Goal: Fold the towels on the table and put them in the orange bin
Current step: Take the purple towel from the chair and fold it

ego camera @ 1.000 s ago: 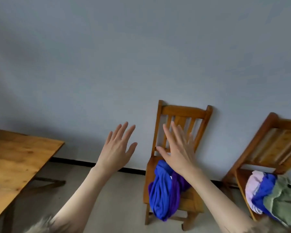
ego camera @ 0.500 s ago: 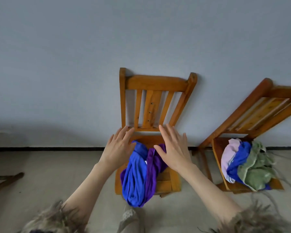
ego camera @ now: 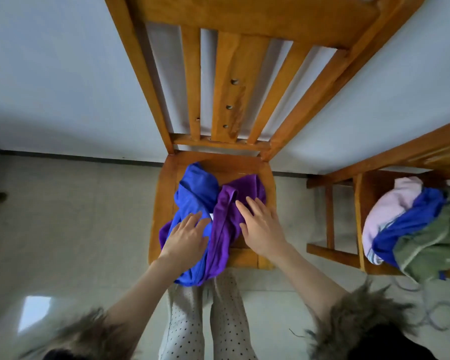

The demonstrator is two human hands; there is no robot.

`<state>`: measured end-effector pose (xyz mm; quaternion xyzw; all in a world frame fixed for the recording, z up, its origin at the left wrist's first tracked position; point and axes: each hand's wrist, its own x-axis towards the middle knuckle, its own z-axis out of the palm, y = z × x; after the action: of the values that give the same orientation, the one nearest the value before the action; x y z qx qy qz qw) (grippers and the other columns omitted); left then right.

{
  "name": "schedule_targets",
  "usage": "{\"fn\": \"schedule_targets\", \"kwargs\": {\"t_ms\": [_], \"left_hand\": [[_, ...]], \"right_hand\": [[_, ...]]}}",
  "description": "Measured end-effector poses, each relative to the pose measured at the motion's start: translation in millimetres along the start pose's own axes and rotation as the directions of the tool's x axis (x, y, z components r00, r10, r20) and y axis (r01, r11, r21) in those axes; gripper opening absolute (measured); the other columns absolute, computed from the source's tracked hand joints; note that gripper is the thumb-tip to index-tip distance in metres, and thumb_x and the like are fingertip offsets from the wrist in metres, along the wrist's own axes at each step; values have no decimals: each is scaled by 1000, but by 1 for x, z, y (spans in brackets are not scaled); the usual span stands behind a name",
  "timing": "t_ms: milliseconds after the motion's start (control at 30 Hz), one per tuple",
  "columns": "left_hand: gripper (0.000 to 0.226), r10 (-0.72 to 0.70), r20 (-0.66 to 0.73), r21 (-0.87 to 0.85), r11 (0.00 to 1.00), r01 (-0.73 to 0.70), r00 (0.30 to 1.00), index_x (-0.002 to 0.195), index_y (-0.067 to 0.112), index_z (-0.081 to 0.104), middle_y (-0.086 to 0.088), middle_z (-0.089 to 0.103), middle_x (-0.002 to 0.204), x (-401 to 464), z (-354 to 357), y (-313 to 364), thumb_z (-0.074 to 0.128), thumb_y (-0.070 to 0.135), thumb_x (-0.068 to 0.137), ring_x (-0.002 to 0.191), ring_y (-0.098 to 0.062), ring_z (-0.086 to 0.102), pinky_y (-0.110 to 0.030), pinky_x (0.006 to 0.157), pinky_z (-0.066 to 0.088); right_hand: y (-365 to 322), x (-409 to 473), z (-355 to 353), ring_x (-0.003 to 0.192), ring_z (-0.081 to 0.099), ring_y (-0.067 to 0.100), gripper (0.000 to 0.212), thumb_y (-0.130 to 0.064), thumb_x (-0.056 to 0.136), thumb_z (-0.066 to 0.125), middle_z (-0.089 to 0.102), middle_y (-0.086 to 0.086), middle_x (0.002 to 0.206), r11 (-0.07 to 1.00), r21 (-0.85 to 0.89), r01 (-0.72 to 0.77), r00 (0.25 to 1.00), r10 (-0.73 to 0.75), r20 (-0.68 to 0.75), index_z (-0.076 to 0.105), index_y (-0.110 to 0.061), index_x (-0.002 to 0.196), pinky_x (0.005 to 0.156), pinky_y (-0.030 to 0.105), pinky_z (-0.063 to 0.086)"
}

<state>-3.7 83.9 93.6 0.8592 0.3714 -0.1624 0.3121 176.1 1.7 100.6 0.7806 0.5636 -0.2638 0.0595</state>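
Observation:
A crumpled blue towel (ego camera: 195,196) and a purple towel (ego camera: 226,216) lie together on the seat of a wooden chair (ego camera: 164,193) right below me, hanging over its front edge. My left hand (ego camera: 186,236) rests flat on the blue towel with fingers spread. My right hand (ego camera: 261,226) lies flat on the purple towel, fingers apart. Neither hand has closed on cloth. No orange bin and no table are in view.
A second wooden chair (ego camera: 359,203) stands to the right with a pile of pink (ego camera: 392,203), blue (ego camera: 411,219) and green (ego camera: 431,245) cloths on its seat. A pale wall is behind both chairs. My legs (ego camera: 205,320) stand at the chair's front on a tiled floor.
The view has tilted down and closed in on the chair. Both hands dropped from in front of the chair back onto the towels on the seat.

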Motion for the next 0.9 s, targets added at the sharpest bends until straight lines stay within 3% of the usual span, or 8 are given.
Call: {"fn": "schedule_targets", "kwargs": {"t_ms": [233,400,567,633,733,900], "left_hand": [[47,-112,43,-148,982,117,993,141,18,35,-3,37,143,46,70,-2,44,22,95,126,-23,40,-37,100,37],[48,-179,71,-221,956,190,981,141,17,36,-3,36,143,60,93,-10,46,21,95,123,-26,41,-41,101,38],[48,-211,89,-193,955,225,973,138,19,37,-1,40,136,68,94,-12,48,34,94,121,-24,42,-42,97,41],[48,-254,86,-208,941,266,963,134,18,40,-3,43,130,71,90,-8,48,41,93,120,-25,43,-43,96,42],[50,-307,92,-199,926,319,947,130,16,41,-4,45,126,73,86,-1,50,45,91,120,-25,43,-44,93,43],[39,-341,9,-193,922,336,940,120,11,41,-8,52,118,82,91,8,56,30,89,111,-28,50,-41,85,44]], "right_hand": [[26,70,54,144,7,24,54,-12,90,48,17,6,155,976,-101,194,979,-186,81,35,-26,141,112,52,11],[27,104,75,145,-3,28,41,-17,90,51,5,8,158,946,-184,266,963,-251,100,49,-21,131,112,57,6],[28,117,75,144,7,26,26,-12,92,48,23,10,154,939,-186,288,958,-281,64,61,-13,114,113,54,9],[29,112,72,143,14,23,23,-8,92,46,31,9,150,952,-146,270,963,-267,44,61,-11,109,114,51,12],[36,100,66,141,20,21,27,-8,92,46,36,6,146,949,-120,293,956,-287,64,56,-11,118,112,47,18],[37,97,68,138,23,24,49,-9,91,48,35,6,145,955,-105,278,959,-271,78,37,-17,138,105,44,28]]}}
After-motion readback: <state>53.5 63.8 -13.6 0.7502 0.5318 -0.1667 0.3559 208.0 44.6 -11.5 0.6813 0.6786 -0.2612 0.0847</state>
